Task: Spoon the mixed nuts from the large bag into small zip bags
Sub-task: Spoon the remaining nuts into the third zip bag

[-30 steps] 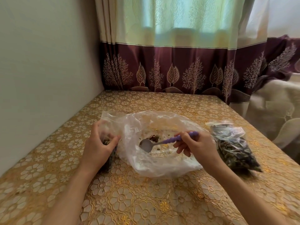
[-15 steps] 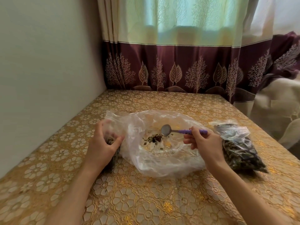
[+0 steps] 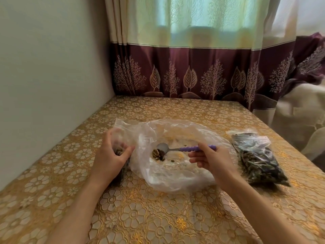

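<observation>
1. Head view, large bag (image 3: pixel 175 175): clear, crumpled plastic, lying open in the middle of the table (image 3: pixel 158 217). Contents: a small cluster of mixed nuts (image 3: pixel 158 154) plus scattered crumbs; otherwise nearly bare.
2. Spoon (image 3: pixel 175 149): metal bowl, purple ribbed handle. Bowl rests inside the large bag, just beside the nut cluster.
3. Right hand (image 3: pixel 209 160): fingers curled round the spoon handle, gripping it over the bag's right half.
4. Left hand (image 3: pixel 111 156): fingers and thumb pinch a small zip bag (image 3: pixel 123 166) at the large bag's left edge. A few nuts show inside it; most of it is hidden by the hand.
5. Filled zip bag (image 3: pixel 258 161): lying flat to the right of the large bag, packed with dark nut mix.
6. Table cover: gold floral pattern.
</observation>
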Demonstrator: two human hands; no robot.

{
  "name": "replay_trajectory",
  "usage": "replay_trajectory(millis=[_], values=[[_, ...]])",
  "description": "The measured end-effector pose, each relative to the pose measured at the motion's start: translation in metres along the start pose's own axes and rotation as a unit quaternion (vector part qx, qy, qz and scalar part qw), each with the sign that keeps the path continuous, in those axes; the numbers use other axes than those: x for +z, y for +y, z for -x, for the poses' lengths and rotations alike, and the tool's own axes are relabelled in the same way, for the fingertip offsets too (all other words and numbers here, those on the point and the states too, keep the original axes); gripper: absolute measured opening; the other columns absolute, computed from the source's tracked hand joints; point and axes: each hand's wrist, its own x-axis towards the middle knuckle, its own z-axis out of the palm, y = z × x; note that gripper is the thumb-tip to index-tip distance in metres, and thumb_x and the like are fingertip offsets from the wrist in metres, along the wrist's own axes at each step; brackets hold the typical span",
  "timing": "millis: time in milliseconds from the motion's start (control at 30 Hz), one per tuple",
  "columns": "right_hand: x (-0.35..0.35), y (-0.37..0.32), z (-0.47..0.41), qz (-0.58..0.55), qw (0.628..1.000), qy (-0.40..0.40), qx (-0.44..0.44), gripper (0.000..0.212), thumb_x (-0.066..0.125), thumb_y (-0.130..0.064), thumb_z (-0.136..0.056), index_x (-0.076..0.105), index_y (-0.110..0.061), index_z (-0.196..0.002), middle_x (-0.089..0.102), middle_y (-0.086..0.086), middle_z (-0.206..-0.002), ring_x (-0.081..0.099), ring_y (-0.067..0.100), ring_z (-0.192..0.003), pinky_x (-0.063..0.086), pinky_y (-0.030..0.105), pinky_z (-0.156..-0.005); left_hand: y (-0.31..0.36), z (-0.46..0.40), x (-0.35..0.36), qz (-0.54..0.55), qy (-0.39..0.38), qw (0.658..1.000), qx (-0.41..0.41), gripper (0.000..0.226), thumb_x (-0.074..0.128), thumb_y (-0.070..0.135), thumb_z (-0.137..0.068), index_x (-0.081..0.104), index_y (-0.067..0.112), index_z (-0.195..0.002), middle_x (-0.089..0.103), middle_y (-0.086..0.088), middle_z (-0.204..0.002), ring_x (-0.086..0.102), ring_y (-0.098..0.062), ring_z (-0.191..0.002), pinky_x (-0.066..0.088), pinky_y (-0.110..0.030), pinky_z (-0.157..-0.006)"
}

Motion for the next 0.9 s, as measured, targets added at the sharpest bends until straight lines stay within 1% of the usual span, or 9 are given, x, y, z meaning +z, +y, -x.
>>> replay_trajectory(millis=[67,167,267,333,467,567,633,700,900], values=[[0.002,0.001,0.002,-0.003,1.0,-0.016,-0.001,0.048,0.046,-0.008,-0.094,0.077,-0.02,-0.061,0.072,0.009,-0.068,0.064,0.011,-0.055,0.045,0.016,-0.046,0.0,0.0,0.0,0.003,-0.003,1.0,-0.002,0.058,0.075,0.025,-0.077,0.038,0.031,-0.121,0.063,0.007,-0.082,0.061,0.0,-0.068,0.043,-0.009,-0.052],[0.0,0.001,0.006,-0.011,0.999,-0.034,0.008,0.05,0.045,-0.006,-0.093,0.076,-0.021,-0.056,0.072,0.007,-0.065,0.063,0.011,-0.052,0.045,0.016,-0.045,0.0,0.0,-0.001,0.0,-0.002,1.0,-0.004,0.058,0.075,0.027,-0.077,0.037,0.032,-0.121,0.063,0.009,-0.08,0.059,0.005,-0.067,0.041,-0.009,-0.053],[-0.003,0.003,0.006,-0.018,0.999,-0.035,0.034,0.049,0.044,-0.007,-0.094,0.076,-0.015,-0.058,0.072,0.01,-0.065,0.064,0.012,-0.052,0.046,0.016,-0.044,0.0,0.0,-0.001,0.002,-0.002,1.0,-0.001,0.057,0.075,0.026,-0.078,0.038,0.032,-0.121,0.062,0.009,-0.08,0.059,0.006,-0.069,0.043,-0.009,-0.052],[-0.004,0.005,0.004,-0.034,0.997,-0.021,0.068,0.048,0.043,-0.008,-0.094,0.074,-0.006,-0.056,0.072,0.012,-0.067,0.065,0.013,-0.052,0.046,0.016,-0.042,0.001,0.0,0.0,-0.002,0.0,1.0,0.001,0.057,0.075,0.024,-0.078,0.038,0.03,-0.121,0.062,0.009,-0.079,0.059,0.006,-0.068,0.043,-0.008,-0.052],[-0.005,0.005,-0.002,-0.086,0.987,0.015,0.133,0.03,0.045,-0.008,-0.093,0.066,0.003,-0.072,0.072,0.018,-0.07,0.066,0.015,-0.05,0.045,0.017,-0.037,0.001,0.0,0.0,0.001,0.001,1.0,-0.003,0.058,0.075,0.024,-0.077,0.04,0.027,-0.123,0.063,0.01,-0.079,0.059,0.003,-0.067,0.039,-0.008,-0.058],[-0.008,0.005,-0.003,-0.109,0.982,0.032,0.149,0.032,0.045,-0.008,-0.092,0.069,0.003,-0.074,0.072,0.017,-0.07,0.065,0.013,-0.05,0.043,0.016,-0.036,0.001,0.001,0.0,-0.001,0.002,1.0,-0.002,0.057,0.075,0.025,-0.077,0.04,0.03,-0.121,0.063,0.011,-0.079,0.059,0.005,-0.067,0.039,-0.007,-0.057],[-0.01,0.005,-0.002,-0.112,0.983,0.036,0.144,0.046,0.043,-0.008,-0.092,0.073,-0.003,-0.058,0.071,0.014,-0.067,0.064,0.011,-0.049,0.044,0.015,-0.038,0.001,0.001,0.0,0.003,0.001,1.0,-0.004,0.057,0.075,0.026,-0.076,0.04,0.03,-0.122,0.064,0.01,-0.08,0.059,0.004,-0.068,0.04,-0.01,-0.058],[-0.011,0.001,-0.001,-0.109,0.984,0.046,0.131,0.055,0.042,-0.007,-0.093,0.071,-0.009,-0.046,0.071,0.01,-0.062,0.063,0.009,-0.047,0.044,0.013,-0.039,0.0,0.0,0.0,0.007,-0.002,1.0,-0.007,0.059,0.075,0.026,-0.076,0.04,0.029,-0.123,0.064,0.009,-0.082,0.06,0.003,-0.07,0.04,-0.011,-0.058],[-0.01,-0.032,-0.007,-0.136,0.985,0.085,0.056,0.06,0.044,-0.01,-0.095,0.068,-0.009,-0.04,0.069,0.01,-0.057,0.062,0.01,-0.044,0.043,0.015,-0.036,0.001,0.001,-0.002,0.013,-0.013,1.0,-0.01,0.061,0.075,0.028,-0.076,0.037,0.028,-0.123,0.065,0.006,-0.083,0.06,0.001,-0.075,0.038,-0.011,-0.059]])
